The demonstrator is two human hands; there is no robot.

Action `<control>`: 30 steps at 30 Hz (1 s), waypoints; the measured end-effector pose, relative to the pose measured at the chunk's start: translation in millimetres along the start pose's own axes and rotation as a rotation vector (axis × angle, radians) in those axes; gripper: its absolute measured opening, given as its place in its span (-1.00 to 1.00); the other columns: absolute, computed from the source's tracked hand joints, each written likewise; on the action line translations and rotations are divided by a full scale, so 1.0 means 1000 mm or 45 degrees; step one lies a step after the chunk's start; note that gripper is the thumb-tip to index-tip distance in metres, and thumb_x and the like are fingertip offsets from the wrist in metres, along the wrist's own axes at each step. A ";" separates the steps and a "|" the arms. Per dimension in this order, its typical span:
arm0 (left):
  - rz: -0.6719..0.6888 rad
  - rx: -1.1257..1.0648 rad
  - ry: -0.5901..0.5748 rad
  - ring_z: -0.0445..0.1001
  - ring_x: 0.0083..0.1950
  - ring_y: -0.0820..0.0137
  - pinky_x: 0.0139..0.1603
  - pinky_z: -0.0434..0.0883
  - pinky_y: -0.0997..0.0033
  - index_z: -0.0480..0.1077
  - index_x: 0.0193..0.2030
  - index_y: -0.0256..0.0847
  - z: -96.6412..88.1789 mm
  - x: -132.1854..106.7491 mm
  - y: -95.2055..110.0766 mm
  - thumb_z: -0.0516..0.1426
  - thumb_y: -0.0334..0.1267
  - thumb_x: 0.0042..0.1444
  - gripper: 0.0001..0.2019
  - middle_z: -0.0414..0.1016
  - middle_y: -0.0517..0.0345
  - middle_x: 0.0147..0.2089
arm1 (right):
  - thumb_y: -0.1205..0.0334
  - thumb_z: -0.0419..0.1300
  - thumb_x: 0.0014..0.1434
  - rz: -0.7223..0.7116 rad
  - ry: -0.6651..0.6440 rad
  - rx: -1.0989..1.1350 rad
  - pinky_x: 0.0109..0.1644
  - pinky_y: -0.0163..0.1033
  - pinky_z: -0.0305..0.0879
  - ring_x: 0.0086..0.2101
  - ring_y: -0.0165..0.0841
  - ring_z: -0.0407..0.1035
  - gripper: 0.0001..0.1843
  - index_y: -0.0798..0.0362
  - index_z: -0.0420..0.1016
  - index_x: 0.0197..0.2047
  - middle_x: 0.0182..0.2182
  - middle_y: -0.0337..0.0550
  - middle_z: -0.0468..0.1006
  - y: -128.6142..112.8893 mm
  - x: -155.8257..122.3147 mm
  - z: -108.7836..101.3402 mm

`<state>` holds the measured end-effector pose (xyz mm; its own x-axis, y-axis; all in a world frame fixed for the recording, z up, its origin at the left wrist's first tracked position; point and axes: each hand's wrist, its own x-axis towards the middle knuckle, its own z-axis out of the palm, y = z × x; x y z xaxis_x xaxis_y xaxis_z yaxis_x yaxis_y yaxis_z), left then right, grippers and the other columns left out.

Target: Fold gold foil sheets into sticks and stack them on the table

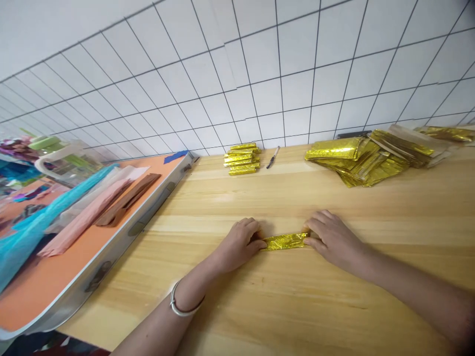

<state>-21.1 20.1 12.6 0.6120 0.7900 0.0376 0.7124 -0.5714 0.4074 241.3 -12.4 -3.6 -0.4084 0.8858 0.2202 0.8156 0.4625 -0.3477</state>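
Observation:
A narrow strip of gold foil paper [285, 241] lies crosswise on the wooden table [230, 306] in front of me. My left hand [243, 242] pinches its left end between thumb and fingers. At the other end, my right hand [328, 237] grips the strip the same way, fingers closed. The strip looks flat and slightly crinkled, and its two ends are hidden under my fingertips. A silver bracelet [178, 301] circles my left wrist.
By the tiled wall stands a small stack of folded gold strips [243, 159], with a pen [273, 157] beside it. A loose pile of gold foil sheets [359, 155] lies back right. At left, an orange-topped surface [122, 247] carries coloured crepe paper [87, 215] and a clear jug [70, 160].

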 end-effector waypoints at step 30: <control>0.507 0.401 -0.115 0.35 -0.04 0.33 -0.02 0.30 0.26 0.35 -0.21 -0.21 -0.006 0.024 0.016 -0.09 -0.34 0.29 -0.80 0.43 0.07 -0.15 | 0.47 0.05 0.14 -0.315 -0.156 -0.408 -0.20 -0.15 0.24 -0.27 -0.27 0.31 -0.77 0.02 0.49 -0.30 -0.38 -0.14 0.48 0.006 -0.003 -0.025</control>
<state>2.9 31.8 25.0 0.8743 0.4829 0.0494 0.4783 -0.8743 0.0824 258.0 -13.0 16.4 -0.6378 0.7564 0.1450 0.7652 0.6438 0.0074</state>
